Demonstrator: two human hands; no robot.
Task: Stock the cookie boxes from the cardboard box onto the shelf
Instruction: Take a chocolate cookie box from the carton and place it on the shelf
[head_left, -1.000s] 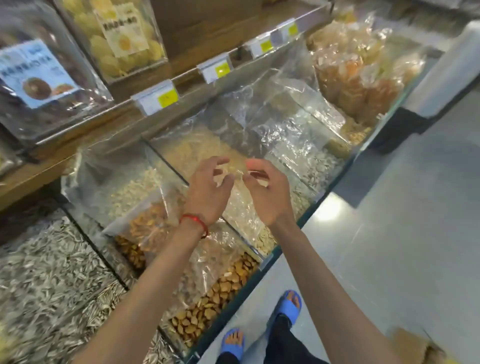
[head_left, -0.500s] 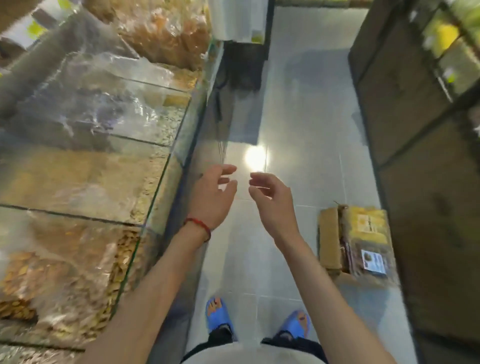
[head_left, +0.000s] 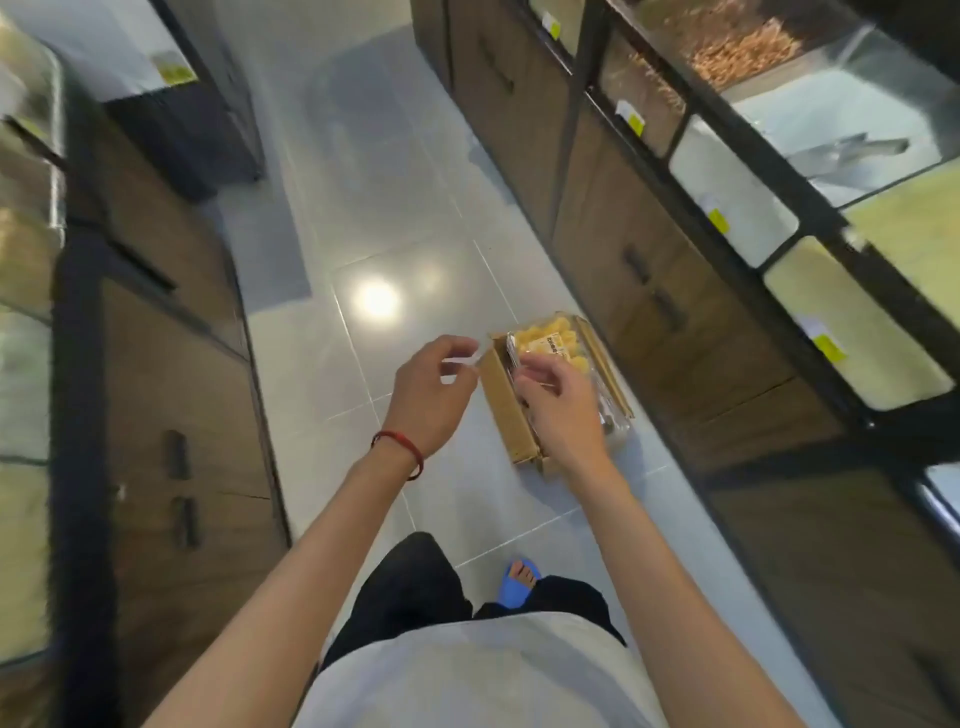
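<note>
Cardboard box (head_left: 511, 410) of cookie boxes (head_left: 550, 347) lies beneath both loosely curled, empty hands (head_left: 428, 397) (head_left: 563, 410), nearer than before.

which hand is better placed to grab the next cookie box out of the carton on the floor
Right, probably. The right hand is in line with the cardboard box and its cookie box; the left hand hangs over bare floor beside it. Both are empty.
</note>
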